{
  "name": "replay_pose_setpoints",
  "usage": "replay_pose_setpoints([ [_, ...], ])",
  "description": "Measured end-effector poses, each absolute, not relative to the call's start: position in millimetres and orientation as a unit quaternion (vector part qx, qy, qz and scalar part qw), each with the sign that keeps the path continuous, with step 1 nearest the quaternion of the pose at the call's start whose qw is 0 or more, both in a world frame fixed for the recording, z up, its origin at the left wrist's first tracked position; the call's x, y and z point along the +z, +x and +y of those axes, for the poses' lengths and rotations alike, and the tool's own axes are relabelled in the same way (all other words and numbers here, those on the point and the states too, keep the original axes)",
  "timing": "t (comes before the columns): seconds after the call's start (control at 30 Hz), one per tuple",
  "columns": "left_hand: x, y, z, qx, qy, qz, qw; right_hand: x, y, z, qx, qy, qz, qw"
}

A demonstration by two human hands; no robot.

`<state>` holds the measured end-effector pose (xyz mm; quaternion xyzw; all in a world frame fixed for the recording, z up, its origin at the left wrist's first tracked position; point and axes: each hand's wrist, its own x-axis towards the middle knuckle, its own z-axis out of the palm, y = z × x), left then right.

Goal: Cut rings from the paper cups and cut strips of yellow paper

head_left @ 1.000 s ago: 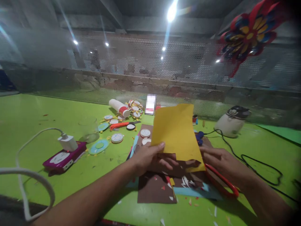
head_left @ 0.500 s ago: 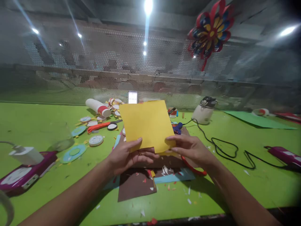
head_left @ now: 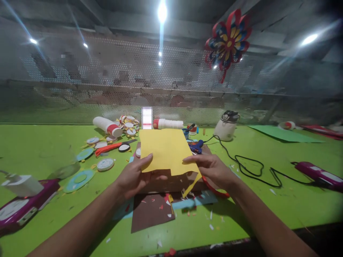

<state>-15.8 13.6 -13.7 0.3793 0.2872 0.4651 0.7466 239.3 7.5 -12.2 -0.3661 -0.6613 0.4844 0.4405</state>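
A sheet of yellow paper (head_left: 166, 150) is held up above the table, its lower edge stepped by a cut. My left hand (head_left: 136, 178) pinches the lower left corner, thumb on top and fingers beneath. At the lower right, my right hand (head_left: 214, 169) grips the sheet between thumb and fingers. A narrow yellow strip (head_left: 191, 187) dangles below that hand; whether it is joined to the sheet I cannot tell. Under the sheet lie brown paper (head_left: 150, 214) and a light blue strip (head_left: 194, 202). A red ring-like handle (head_left: 218, 189) shows partly beneath my right hand.
Left stand a white-and-red paper roll (head_left: 105, 125), an orange-handled cutter (head_left: 109, 147), blue paper discs (head_left: 79, 180) and a purple power strip (head_left: 24, 207). A blue glue gun (head_left: 197, 146) trails a black cord (head_left: 241, 159) at right. Behind is a pale jar (head_left: 226, 126). Paper scraps litter the front.
The yellow sheet has tipped flatter and lower, uncovering a white roll behind it. The thin yellow strip now hangs in view under my right hand. The camera view has shifted slightly.
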Motion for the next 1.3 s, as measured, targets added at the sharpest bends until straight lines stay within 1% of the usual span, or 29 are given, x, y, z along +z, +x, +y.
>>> replay_pose_setpoints([
  [0.13, -10.4, -16.2, 11.0, 0.477, 0.381, 0.284, 0.739, -14.9, 236.5, 5.2, 0.502, -0.362, -0.645, 0.448],
  [0.3, -6.5, -14.8, 6.9, 0.485, 0.378, 0.282, 0.736, -13.6, 233.8, 3.3, 0.478, -0.363, -0.651, 0.465],
  [0.5, -8.0, -15.7, 7.1, 0.478, 0.356, 0.257, 0.761, -12.3, 230.3, 1.3, 0.447, -0.361, -0.657, 0.489],
  [0.77, -6.4, -14.9, 5.0, 0.464, 0.332, 0.209, 0.794, -14.7, 228.2, 0.3, 0.438, -0.364, -0.653, 0.501],
  [0.93, -7.6, -7.9, 4.3, 0.459, 0.359, 0.273, 0.765, -17.0, 222.8, 0.4, 0.463, -0.357, -0.639, 0.501],
  [1.13, -2.1, -10.8, 4.5, 0.454, 0.392, 0.233, 0.765, -14.1, 222.4, -1.3, 0.513, -0.346, -0.608, 0.498],
  [1.3, 1.1, -12.3, 3.4, 0.467, 0.409, 0.234, 0.748, -5.9, 221.5, -4.6, 0.546, -0.333, -0.571, 0.514],
])
